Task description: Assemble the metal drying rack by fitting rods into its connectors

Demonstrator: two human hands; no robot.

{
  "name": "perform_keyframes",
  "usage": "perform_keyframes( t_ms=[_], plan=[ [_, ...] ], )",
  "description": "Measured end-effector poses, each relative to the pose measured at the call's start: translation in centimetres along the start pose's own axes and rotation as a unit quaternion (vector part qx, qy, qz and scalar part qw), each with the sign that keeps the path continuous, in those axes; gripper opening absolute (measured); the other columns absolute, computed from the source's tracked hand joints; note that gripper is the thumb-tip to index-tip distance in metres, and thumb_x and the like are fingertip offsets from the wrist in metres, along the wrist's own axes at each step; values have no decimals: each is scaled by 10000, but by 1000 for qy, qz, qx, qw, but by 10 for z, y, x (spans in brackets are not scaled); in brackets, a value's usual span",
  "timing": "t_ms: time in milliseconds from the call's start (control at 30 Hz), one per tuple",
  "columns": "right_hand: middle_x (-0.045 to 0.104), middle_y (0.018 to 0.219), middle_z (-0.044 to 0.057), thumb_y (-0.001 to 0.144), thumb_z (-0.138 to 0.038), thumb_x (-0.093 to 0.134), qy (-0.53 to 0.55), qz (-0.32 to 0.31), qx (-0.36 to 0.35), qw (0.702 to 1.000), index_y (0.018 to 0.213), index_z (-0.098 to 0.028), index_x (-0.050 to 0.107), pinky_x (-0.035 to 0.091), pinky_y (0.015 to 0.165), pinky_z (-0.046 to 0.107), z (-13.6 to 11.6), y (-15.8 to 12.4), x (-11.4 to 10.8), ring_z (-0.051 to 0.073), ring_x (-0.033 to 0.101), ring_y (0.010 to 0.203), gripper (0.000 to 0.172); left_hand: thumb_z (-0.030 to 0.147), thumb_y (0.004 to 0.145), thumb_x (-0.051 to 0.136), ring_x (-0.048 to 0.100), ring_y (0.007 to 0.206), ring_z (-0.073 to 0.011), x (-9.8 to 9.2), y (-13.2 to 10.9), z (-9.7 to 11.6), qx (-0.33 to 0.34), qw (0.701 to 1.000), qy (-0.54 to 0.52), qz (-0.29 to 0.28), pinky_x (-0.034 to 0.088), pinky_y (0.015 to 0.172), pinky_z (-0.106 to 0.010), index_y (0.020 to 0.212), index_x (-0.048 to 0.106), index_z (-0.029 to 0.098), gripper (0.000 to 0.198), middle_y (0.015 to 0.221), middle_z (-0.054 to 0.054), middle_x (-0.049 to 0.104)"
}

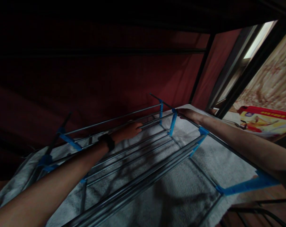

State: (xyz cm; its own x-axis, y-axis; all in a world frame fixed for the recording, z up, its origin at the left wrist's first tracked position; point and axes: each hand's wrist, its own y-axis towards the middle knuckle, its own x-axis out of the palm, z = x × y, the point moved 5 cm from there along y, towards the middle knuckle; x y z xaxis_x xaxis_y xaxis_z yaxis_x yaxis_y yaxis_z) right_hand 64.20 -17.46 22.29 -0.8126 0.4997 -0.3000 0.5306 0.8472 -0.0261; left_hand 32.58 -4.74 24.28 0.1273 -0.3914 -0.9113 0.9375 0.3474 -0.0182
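Observation:
A rack of thin grey metal tubes with blue plastic connectors (173, 123) lies on a grey blanket, its tiers side by side. My left hand (131, 130), with a black band at the wrist, reaches across the rack. Its fingers curl over a metal tube (154, 121) in the far tier. Over at the right side pole (228, 147), my right hand (186, 114) grips beside a blue connector. Its fingertips are partly hidden in shade. Nearer to me, several tubes (143, 178) run together between the connectors.
The grey blanket (173, 201) covers a bunk bed with a dark metal frame (202, 69). A dark red curtain (133, 78) hangs behind. To the right are a red and yellow package (265, 121) and a patterned curtain (272, 69).

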Motion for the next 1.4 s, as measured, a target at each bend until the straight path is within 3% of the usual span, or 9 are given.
perform_keyframes(
  t_ms=[267,533,833,1133,1400],
  plan=[
    [762,1071,77,745,-243,756,30,-28,15,999,956,-178,770,531,993,309,2,4,9,186,675,989,222,258,893,444,585,760,-192,0,-5,2,-17,1000,-9,0,437,724,-296,883,635,162,215,840,-70,661],
    [769,1103,53,714,-239,776,-21,-59,-5,998,1011,-198,782,527,1004,328,4,6,11,212,678,1057,299,269,927,420,598,767,-192,-2,-6,1,-20,1000,0,16,448,732,-293,888,649,156,258,864,-76,670],
    [773,1105,53,733,-249,770,-31,-62,8,998,1081,-196,777,519,1034,338,-8,-3,17,213,676,1068,352,269,952,415,628,838,-191,4,8,2,-14,999,18,39,473,801,-290,1018,669,155,286,956,-85,708],
    [781,990,41,705,-218,777,1,-52,5,999,943,-190,788,530,997,335,-7,-4,17,200,686,991,239,287,958,428,635,851,-213,5,8,6,-23,999,-7,49,475,790,-316,1020,676,145,292,963,-96,706],
    [774,1058,47,674,-250,820,-6,-50,0,999,956,-195,778,516,987,316,-12,-8,17,198,673,1007,290,182,913,514,666,922,-218,18,52,36,2,997,-55,59,496,852,-309,1070,699,129,249,1060,-96,726]
  ],
)
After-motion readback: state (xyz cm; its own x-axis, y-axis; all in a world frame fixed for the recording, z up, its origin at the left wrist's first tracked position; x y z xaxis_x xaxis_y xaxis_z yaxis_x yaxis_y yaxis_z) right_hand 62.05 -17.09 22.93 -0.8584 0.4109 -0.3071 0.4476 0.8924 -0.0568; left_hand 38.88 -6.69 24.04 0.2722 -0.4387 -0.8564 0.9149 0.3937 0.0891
